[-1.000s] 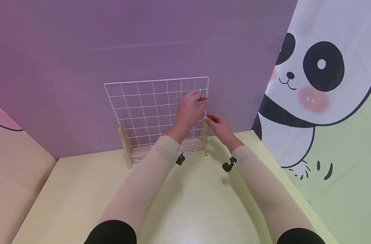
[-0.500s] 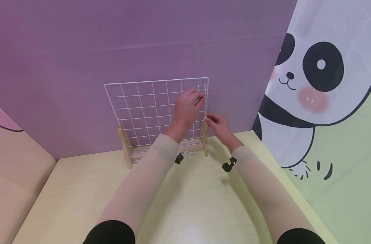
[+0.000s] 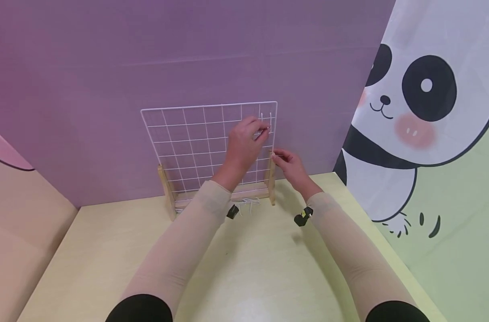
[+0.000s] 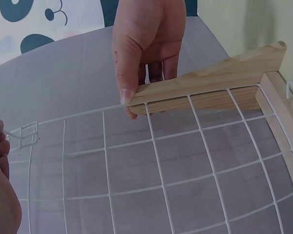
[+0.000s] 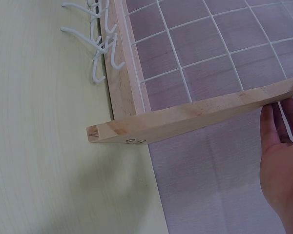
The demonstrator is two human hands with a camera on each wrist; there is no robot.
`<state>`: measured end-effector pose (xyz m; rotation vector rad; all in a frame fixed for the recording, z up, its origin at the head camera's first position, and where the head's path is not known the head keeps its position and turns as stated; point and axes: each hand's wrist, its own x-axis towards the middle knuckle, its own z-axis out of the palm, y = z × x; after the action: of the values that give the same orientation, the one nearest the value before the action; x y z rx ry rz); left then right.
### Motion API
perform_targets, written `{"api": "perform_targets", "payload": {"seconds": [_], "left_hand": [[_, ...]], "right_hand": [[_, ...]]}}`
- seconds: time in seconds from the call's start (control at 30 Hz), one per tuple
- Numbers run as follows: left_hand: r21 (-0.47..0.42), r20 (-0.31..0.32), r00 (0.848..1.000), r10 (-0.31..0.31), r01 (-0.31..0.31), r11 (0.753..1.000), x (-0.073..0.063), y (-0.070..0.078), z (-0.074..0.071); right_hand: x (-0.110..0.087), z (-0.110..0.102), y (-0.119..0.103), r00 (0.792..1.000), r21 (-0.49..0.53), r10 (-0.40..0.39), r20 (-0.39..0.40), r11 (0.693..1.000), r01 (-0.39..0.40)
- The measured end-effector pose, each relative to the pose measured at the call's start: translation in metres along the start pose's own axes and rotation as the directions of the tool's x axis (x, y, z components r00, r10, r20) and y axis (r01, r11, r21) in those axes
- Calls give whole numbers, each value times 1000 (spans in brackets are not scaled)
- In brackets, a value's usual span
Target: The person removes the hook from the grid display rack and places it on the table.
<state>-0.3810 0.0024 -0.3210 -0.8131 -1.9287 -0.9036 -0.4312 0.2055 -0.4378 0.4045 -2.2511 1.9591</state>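
A white wire grid panel (image 3: 208, 106) stands upright in a wooden stand, whose right-hand post (image 3: 272, 181) shows in all views. My left hand (image 3: 242, 142) is at the panel's upper right corner, its thumb and fingers pinching a small white wire hook (image 4: 29, 134). Two prongs of that hook stick up above the fingers in the head view. Lower down, my right hand (image 3: 291, 167) holds the top end of the right post between thumb and fingers, where the panel's side wire meets the wood (image 4: 200, 83). Whether the hook is hung on the grid is unclear.
Several loose white wire hooks (image 5: 106, 48) lie at the foot of the stand, along its wooden crossbar (image 5: 121, 92). The pale table (image 3: 260, 268) ends at a purple wall (image 3: 188, 44); a panda-printed wall (image 3: 449, 188) borders the right side.
The left hand has shifted slightly left, and the hook's prongs now rise higher above its fingers. My right hand keeps its hold on the post. The head view has shifted a little.
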Motion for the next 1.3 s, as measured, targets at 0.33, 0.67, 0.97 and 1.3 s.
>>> {"api": "perform_targets", "payload": {"seconds": [0.33, 0.67, 0.97, 1.3], "left_hand": [[8, 24, 999, -20, 20, 1000, -15, -7, -6], [1, 36, 999, -25, 25, 1000, -33, -15, -14], [10, 102, 993, -56, 55, 998, -48, -24, -31], [18, 165, 983, -82, 80, 997, -66, -31, -46]], "right_hand": [[2, -2, -1, 1000, 18, -7, -15, 1000, 7], [3, -1, 2, 1000, 28, -10, -23, 1000, 10], [2, -1, 2, 1000, 31, -7, -28, 999, 8], [2, -2, 5, 1000, 39, -9, -25, 999, 10]]}}
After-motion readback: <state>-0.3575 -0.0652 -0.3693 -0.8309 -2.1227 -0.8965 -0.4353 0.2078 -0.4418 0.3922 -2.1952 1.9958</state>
